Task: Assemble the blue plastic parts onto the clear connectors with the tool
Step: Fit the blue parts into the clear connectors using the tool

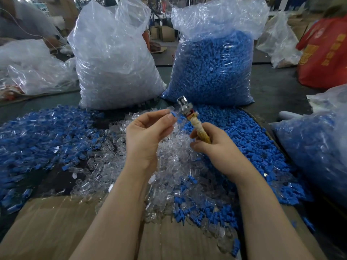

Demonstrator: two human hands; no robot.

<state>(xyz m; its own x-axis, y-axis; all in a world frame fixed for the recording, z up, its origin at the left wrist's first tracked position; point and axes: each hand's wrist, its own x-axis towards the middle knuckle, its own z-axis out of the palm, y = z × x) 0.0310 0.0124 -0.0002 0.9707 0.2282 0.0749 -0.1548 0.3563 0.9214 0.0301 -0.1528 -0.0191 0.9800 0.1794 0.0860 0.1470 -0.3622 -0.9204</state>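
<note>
My left hand (pixel 148 134) is raised over the table and pinches a small blue plastic part (pixel 173 114) joined to a clear connector (pixel 169 110) at its fingertips. My right hand (pixel 210 145) grips the tape-wrapped handle of the tool (pixel 197 126), whose metal head (pixel 183 105) points up and left, just right of the blue part. Below the hands lies a heap of loose clear connectors (pixel 169 156). Loose blue parts (pixel 240 139) are piled to the right, and assembled blue-and-clear pieces (pixel 43 134) spread to the left.
Two tall plastic bags stand at the back: one of clear connectors (pixel 114 59), one of blue parts (pixel 214 66). Another bag of blue pieces (pixel 319 143) sits at right, a red bag (pixel 324 53) behind it. A flat cardboard sheet (pixel 56 226) covers the near edge.
</note>
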